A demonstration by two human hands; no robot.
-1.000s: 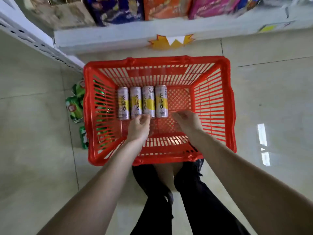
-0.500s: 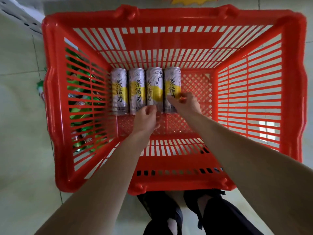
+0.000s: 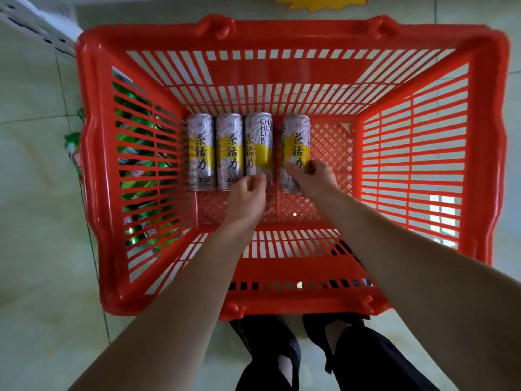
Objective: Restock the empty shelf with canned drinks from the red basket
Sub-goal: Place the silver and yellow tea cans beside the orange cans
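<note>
Right hand point(image 3: 310, 176) grips the near end of the rightmost can point(image 3: 296, 145), fingers curled over it. Left hand point(image 3: 248, 193) curls at the near end of the third can point(image 3: 258, 148); a firm hold can't be confirmed. Four cans lie flat in a row on the basket point(image 3: 282, 29) floor, long axes running away from the person. Each hand sits at its own can's near end, so the lift is likely straight up and back.

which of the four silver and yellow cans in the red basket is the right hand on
The rightmost silver and yellow can: the right hand grips its lower end. A gap separates it from the other three, which lie side by side; the left hand is at the third one's end.
</note>
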